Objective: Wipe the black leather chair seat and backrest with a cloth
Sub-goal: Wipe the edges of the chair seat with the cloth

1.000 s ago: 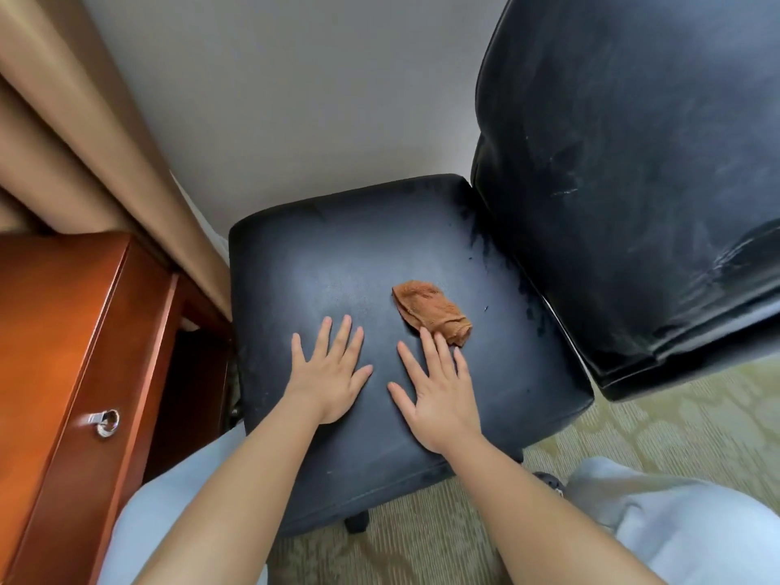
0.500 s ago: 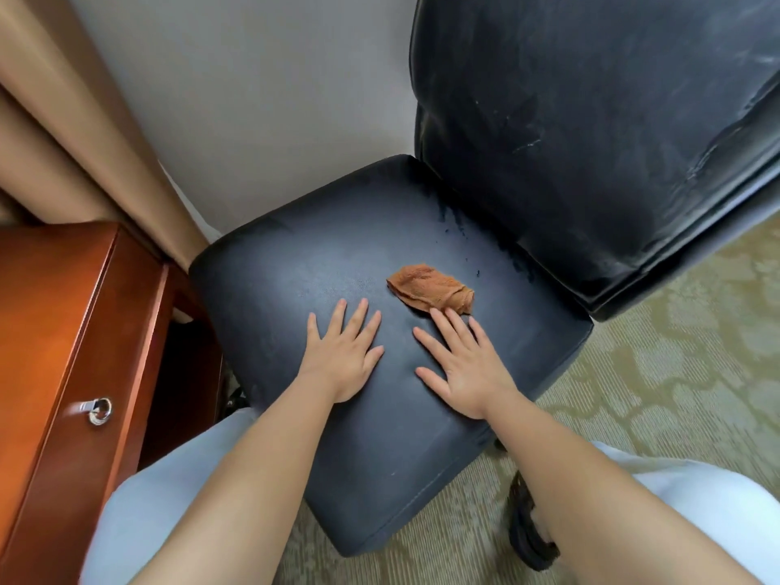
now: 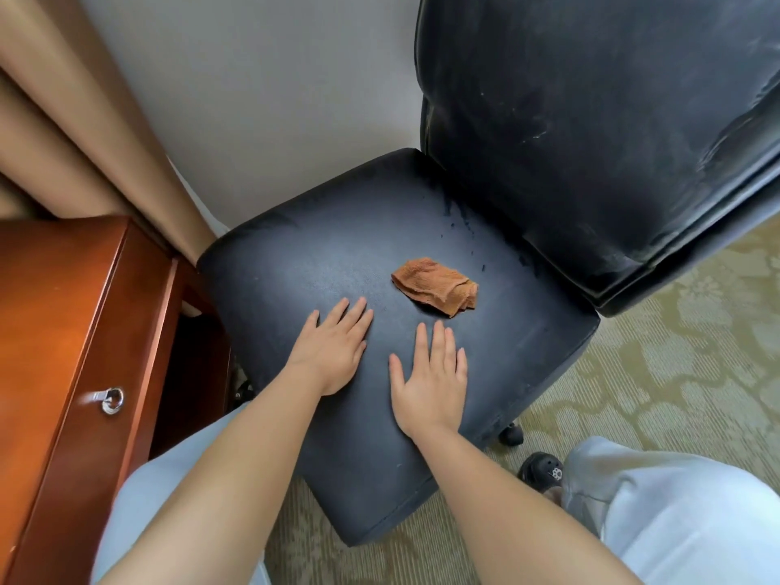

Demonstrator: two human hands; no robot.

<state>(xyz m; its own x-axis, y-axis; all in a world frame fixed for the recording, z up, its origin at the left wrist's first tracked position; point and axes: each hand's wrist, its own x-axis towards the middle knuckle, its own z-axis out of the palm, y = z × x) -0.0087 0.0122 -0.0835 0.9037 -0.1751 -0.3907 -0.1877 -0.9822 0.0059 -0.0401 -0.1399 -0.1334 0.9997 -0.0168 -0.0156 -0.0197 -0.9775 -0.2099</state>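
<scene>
Orange cloth (image 3: 437, 287) sits crumpled mid-seat (image 3: 295, 263), just ahead of the right hand (image 3: 430, 380). Left hand (image 3: 333, 352) and right both lie flat on the leather, fingers straight, holding nothing.

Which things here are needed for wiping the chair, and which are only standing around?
For the job: orange cloth; chair seat; backrest; left hand; right hand.

Not for the job: wooden cabinet; curtain; black shoe.
</scene>
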